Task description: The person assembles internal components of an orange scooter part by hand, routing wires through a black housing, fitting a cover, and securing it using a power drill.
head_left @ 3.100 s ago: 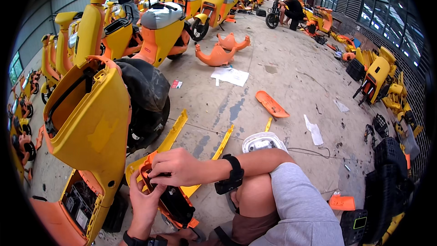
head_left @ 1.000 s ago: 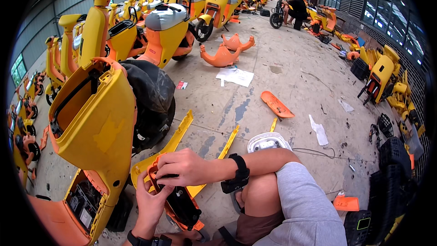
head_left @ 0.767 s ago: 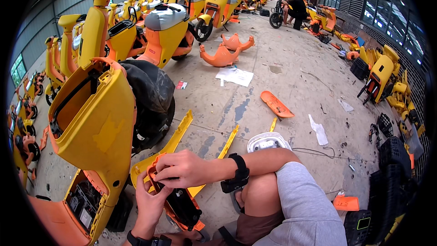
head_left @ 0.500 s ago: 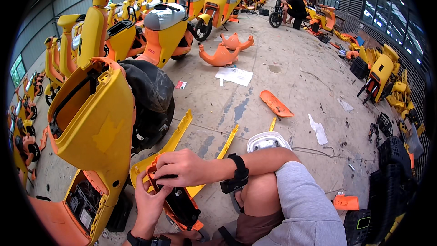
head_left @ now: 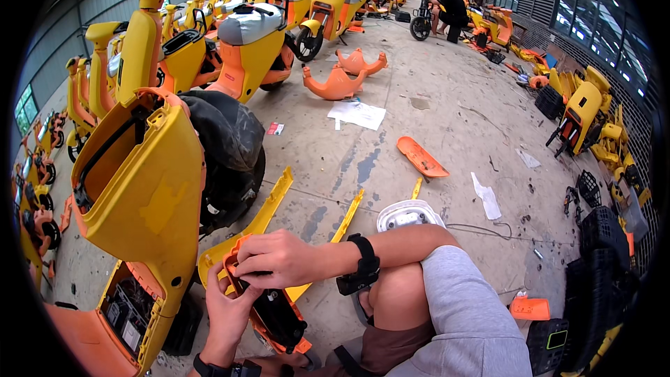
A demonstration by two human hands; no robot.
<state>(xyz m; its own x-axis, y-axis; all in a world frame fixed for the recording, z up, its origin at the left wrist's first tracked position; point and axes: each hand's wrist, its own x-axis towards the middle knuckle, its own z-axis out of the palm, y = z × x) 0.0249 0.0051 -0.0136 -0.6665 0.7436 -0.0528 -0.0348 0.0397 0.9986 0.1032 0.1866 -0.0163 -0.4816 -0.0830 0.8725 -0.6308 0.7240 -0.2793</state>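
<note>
Hardly anything has shifted in the head view: at lower centre-left, the left hand (head_left: pixel 227 307) still grips the orange shell (head_left: pixel 303 346); the right hand (head_left: pixel 276 258) stays curled over its upper end, contents hidden, so work remains at one spot.

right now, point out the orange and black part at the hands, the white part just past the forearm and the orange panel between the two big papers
Orange and black part (head_left: pixel 277 316), head view: its black inner body
White part (head_left: pixel 409 216), head view: its upper side
Orange panel (head_left: pixel 423 158), head view: its middle
</note>
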